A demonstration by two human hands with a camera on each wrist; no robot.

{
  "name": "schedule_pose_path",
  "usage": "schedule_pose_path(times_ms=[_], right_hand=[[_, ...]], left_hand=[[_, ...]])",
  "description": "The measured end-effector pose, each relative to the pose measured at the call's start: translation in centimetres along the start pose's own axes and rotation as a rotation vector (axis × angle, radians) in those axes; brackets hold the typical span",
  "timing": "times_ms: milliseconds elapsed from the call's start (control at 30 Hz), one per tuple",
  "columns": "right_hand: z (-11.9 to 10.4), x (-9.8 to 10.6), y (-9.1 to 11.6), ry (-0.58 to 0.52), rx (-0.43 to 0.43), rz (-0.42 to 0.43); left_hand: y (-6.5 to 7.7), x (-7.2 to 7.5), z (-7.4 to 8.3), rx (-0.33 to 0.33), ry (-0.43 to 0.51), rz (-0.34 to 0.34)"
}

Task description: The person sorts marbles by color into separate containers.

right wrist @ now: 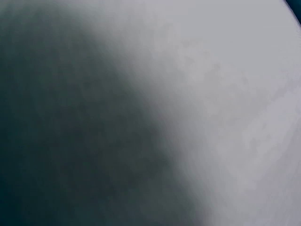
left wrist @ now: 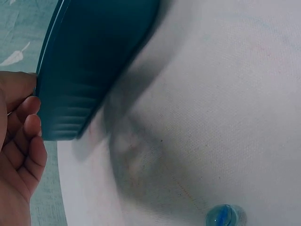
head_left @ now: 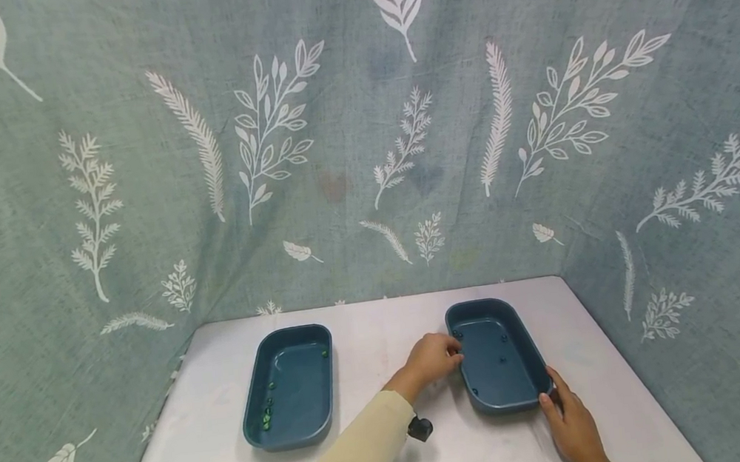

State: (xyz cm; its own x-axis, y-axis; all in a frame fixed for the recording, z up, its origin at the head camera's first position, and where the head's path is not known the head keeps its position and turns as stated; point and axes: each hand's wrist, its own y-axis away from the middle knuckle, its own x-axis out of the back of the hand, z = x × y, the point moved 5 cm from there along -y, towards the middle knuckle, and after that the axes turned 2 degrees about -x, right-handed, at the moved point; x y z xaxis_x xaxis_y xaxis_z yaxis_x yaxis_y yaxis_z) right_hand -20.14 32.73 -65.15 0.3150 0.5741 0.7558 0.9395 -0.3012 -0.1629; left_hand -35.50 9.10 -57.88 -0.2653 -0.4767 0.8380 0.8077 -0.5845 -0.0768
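A dark teal tray (head_left: 503,374) stands at the right of the white-covered table, with several small dark marble-like pieces (head_left: 503,359) scattered on its floor. Reaching across in a pale yellow sleeve, my left hand (head_left: 432,357) pinches this tray's left rim; the left wrist view shows its fingers curled at the rim (left wrist: 47,42), their far side hidden. My right hand (head_left: 571,423) touches the near right corner with fingers fairly straight. A clear marble with blue inside (left wrist: 221,215) lies on the cloth in the left wrist view. The right wrist view is mostly blur.
A second teal tray (head_left: 301,386) stands at the left, holding several small green pieces (head_left: 267,419) along its left side. A black wrist camera (head_left: 419,428) hangs under the left forearm. Leaf-patterned green cloth (head_left: 349,151) walls the back and sides of the table.
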Motion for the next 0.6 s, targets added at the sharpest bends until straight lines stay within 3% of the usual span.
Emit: schedule_pose_path(times_ms=[267,600], right_hand=[[-0.1,-0.2,0.1,0.006,-0.023,-0.018],[-0.6,0.2,0.2,0.002,0.002,0.001]], left_hand=[[1.0,0.0,-0.4,-0.066,-0.006,0.038],[4.2,1.6,-1.5,-0.051,-0.006,0.092]])
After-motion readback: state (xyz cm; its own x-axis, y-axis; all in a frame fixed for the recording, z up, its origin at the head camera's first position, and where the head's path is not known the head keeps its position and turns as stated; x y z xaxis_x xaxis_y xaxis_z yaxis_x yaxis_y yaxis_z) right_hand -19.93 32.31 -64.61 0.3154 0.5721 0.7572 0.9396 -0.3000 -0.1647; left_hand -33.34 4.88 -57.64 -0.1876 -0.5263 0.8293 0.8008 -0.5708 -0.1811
